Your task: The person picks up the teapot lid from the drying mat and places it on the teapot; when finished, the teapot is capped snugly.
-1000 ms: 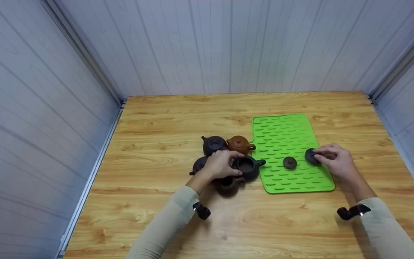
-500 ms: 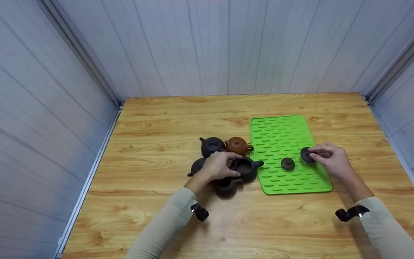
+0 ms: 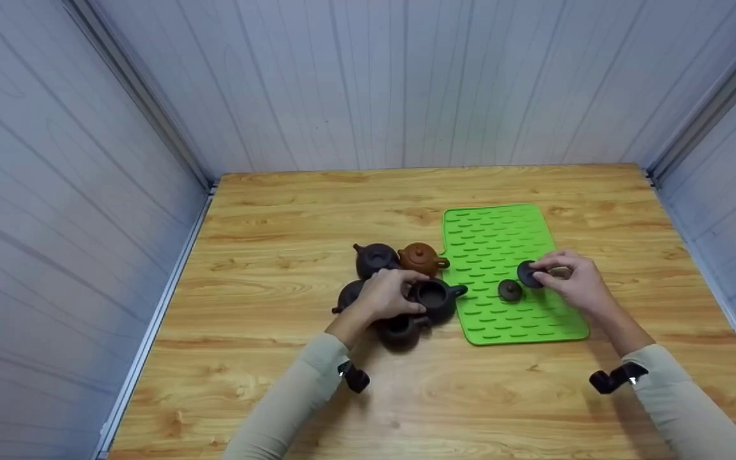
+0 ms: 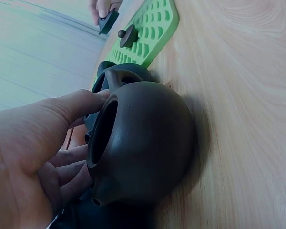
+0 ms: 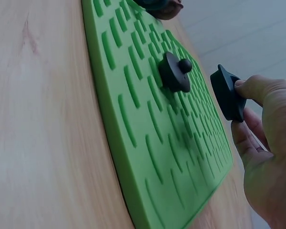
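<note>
The black lid is up in the air over the green mat. The right hand pinches it from three o'clock, with thumb and fingers tight on it. A small brown lid sits on the mat near it, toward seven o'clock. Farther off, at nine o'clock, the left hand holds a black teapot with its top hole showing, thumb and fingers curled round it. Around that teapot are an orange teapot near twelve o'clock, a dark teapot at ten and a brown teapot near seven.
</note>
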The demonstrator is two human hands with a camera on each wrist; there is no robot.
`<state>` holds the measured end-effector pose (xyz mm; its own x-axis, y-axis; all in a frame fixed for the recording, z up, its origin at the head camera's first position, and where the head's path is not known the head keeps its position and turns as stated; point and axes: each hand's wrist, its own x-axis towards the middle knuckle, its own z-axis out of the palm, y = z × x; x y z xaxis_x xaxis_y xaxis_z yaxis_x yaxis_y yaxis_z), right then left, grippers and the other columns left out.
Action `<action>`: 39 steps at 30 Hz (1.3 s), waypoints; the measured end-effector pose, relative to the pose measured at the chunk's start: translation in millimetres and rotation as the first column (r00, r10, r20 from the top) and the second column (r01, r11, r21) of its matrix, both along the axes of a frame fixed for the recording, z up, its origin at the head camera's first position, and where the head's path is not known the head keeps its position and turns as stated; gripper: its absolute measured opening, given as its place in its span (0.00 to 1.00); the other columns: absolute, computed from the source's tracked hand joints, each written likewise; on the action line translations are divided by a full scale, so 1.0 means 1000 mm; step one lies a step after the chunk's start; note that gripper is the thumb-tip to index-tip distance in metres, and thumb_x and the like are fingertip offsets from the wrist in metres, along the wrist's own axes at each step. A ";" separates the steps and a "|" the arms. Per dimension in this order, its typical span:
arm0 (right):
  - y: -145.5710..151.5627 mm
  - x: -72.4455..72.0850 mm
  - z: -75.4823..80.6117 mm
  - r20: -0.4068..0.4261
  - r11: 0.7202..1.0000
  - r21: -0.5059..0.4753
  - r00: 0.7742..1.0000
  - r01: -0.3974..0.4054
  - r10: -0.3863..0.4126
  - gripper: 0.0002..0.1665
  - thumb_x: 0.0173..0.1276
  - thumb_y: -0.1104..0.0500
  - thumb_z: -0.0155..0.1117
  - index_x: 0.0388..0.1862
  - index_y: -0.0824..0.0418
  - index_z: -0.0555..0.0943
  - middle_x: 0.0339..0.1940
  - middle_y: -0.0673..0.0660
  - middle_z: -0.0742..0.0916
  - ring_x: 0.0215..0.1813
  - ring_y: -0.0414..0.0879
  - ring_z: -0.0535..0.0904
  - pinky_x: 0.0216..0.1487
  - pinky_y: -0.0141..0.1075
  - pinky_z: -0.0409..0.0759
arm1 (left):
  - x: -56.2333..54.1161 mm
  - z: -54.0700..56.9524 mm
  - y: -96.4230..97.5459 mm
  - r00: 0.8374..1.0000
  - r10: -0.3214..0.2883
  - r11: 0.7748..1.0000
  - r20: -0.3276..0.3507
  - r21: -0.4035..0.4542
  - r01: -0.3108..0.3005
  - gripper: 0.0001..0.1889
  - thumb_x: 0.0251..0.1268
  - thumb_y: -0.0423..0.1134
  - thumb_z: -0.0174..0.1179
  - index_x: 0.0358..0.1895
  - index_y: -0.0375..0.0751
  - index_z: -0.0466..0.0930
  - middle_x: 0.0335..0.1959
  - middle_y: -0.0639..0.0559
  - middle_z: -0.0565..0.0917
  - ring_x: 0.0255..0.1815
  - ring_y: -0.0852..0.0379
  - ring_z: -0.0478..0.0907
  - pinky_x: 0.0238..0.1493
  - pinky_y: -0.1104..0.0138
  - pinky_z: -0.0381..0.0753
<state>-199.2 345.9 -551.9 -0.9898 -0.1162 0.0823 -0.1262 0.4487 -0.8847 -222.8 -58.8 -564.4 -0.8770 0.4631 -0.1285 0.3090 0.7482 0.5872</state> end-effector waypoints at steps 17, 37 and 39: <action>-0.051 -0.001 0.008 -0.028 0.981 0.059 0.982 -0.184 0.185 0.08 0.74 0.68 0.78 0.50 0.67 0.95 0.55 0.63 0.86 0.56 0.41 0.84 0.58 0.23 0.87 | 0.004 0.006 0.000 0.999 -0.013 1.000 -0.044 -0.010 0.013 0.32 0.62 0.52 0.85 0.71 0.62 0.89 0.48 0.54 0.94 0.43 0.57 0.83 0.46 0.59 0.81; -0.107 -0.009 0.019 -0.079 0.941 0.112 0.941 -0.318 0.328 0.08 0.75 0.65 0.79 0.49 0.58 0.96 0.55 0.62 0.89 0.57 0.40 0.84 0.60 0.33 0.89 | 0.010 0.019 0.005 0.999 -0.019 1.000 -0.046 -0.024 0.018 0.33 0.64 0.52 0.84 0.72 0.58 0.88 0.54 0.50 0.95 0.47 0.55 0.84 0.50 0.58 0.82; -0.112 -0.009 0.020 -0.089 0.938 0.118 0.938 -0.325 0.336 0.08 0.75 0.65 0.79 0.50 0.58 0.96 0.55 0.62 0.89 0.58 0.41 0.84 0.60 0.36 0.89 | 0.010 0.020 0.005 0.999 -0.019 1.000 -0.043 -0.023 0.018 0.33 0.64 0.52 0.84 0.73 0.58 0.88 0.52 0.50 0.95 0.46 0.55 0.83 0.49 0.59 0.81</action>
